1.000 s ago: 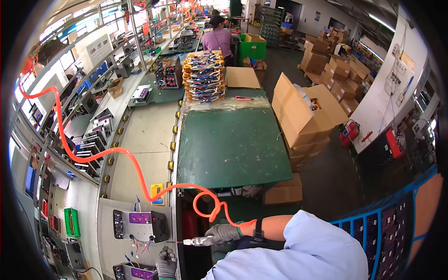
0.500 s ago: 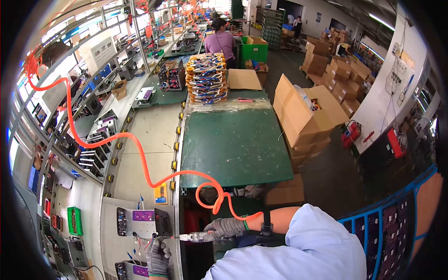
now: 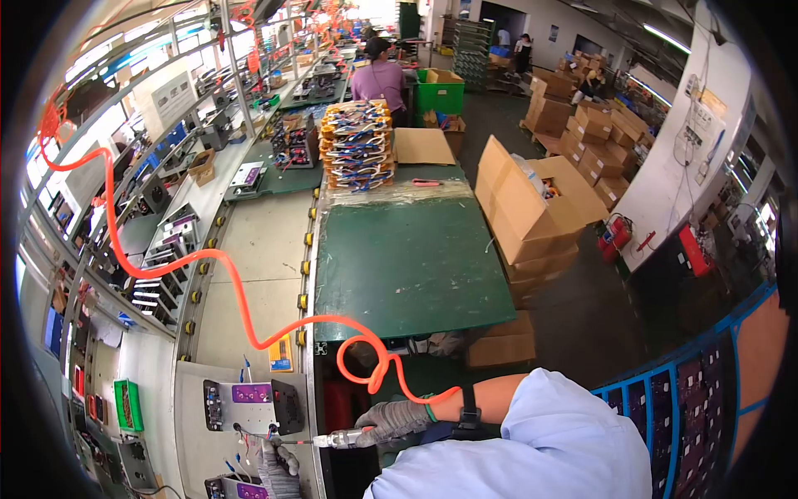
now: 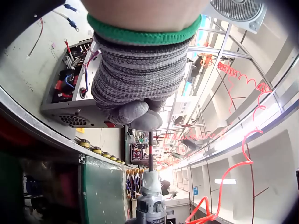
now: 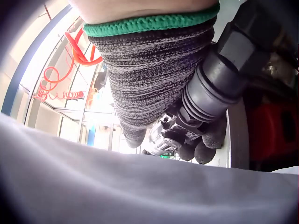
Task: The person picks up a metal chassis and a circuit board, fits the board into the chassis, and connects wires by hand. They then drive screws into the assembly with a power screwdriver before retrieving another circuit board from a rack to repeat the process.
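The driver (image 3: 339, 439) lies roughly level just off the line's edge, its bit (image 4: 151, 162) pointing across that edge toward the unit (image 3: 259, 413). The right hand (image 3: 397, 421), gloved, has its fingers wrapped round the driver's body. The left hand (image 3: 279, 471), also gloved, is nearly closed, thumb and finger pinching the end of the bit; whether they cover a screw cannot be told. The unit, with a purple label (image 3: 253, 393), sits just beside the left hand, and a second unit (image 3: 243, 489) lies nearer the person. An orange hose (image 3: 241, 291) loops down to the right wrist. Beyond are a yellow packet (image 3: 281, 354), a green table (image 3: 407, 266) and an open carton (image 3: 540, 218).
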A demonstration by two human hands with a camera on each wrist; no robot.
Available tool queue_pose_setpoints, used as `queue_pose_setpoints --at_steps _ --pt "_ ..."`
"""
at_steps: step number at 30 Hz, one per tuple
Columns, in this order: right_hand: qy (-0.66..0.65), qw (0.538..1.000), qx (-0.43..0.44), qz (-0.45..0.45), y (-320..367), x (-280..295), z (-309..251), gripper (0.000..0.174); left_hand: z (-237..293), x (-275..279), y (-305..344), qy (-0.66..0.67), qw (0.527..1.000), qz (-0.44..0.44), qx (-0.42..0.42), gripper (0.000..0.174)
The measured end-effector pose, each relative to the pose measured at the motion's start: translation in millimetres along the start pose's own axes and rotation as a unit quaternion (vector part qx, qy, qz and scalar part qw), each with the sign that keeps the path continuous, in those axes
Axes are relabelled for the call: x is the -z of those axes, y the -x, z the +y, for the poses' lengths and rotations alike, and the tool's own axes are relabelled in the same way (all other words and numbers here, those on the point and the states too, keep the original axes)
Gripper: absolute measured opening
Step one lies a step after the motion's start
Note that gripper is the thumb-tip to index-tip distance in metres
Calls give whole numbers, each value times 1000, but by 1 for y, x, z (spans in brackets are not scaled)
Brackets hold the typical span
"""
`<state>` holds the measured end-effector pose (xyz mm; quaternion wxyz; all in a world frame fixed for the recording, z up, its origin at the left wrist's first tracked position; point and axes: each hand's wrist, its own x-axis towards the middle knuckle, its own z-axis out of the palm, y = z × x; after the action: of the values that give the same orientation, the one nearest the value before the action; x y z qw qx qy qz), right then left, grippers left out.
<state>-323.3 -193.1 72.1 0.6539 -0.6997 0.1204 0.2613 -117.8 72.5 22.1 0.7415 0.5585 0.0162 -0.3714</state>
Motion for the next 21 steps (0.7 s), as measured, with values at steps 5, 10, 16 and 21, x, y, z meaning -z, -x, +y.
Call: queue_pose_setpoints --at_steps 5,10,16,21 --pt "-11 1000 8 3 -3 -5 -5 47 15 -26 15 -34 998 14 -54 32" --pt "-11 1000 2 4 -3 -7 -2 48 30 -49 28 -199 974 50 -101 19" --pt "3 1000 8 20 -1 -8 1 48 41 -57 14 -532 595 -49 -600 16" --pt "-71 997 7 3 2 -5 -2 45 30 -15 -6 -263 958 -18 -112 33"
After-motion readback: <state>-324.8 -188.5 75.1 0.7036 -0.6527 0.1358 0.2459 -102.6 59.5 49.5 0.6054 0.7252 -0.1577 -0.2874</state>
